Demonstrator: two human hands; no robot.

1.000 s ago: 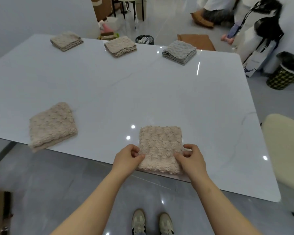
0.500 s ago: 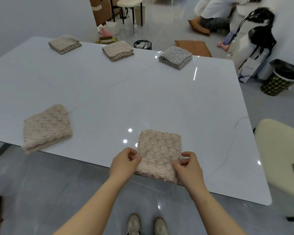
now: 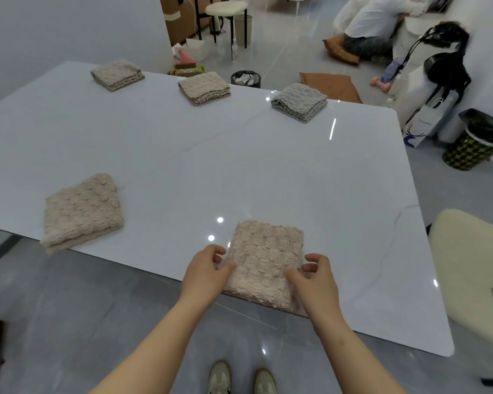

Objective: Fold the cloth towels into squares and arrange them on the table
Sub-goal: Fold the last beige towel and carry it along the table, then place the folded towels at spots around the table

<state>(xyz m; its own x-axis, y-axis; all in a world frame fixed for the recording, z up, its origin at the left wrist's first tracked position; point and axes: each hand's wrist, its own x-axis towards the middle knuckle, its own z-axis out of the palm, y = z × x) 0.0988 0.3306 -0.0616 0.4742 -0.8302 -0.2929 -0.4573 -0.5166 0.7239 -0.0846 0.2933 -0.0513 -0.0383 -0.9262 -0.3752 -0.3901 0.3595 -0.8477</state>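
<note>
A folded beige towel (image 3: 266, 255) lies at the near edge of the white table (image 3: 239, 166), its near end overhanging slightly. My left hand (image 3: 208, 270) pinches its left edge, thumb on top and fingers curled beside it. On the other side, my right hand (image 3: 316, 277) pinches the right edge the same way. A second folded beige towel (image 3: 81, 211) sits at the near left, partly over the edge. Along the far edge lie two beige folded towels (image 3: 117, 74) (image 3: 204, 87) and a grey folded towel (image 3: 299, 101).
A cream padded chair (image 3: 473, 274) stands close to the table's right side. Beyond the far right corner are a patterned bin (image 3: 475, 140), bags, and a person crouching on the floor (image 3: 373, 27). A small black bin (image 3: 246, 78) stands behind the table.
Both hands stay on the near towel, their fingers lifted a little more from its sides. The towel sits slightly askew over the table edge. My head has tilted up a bit.
</note>
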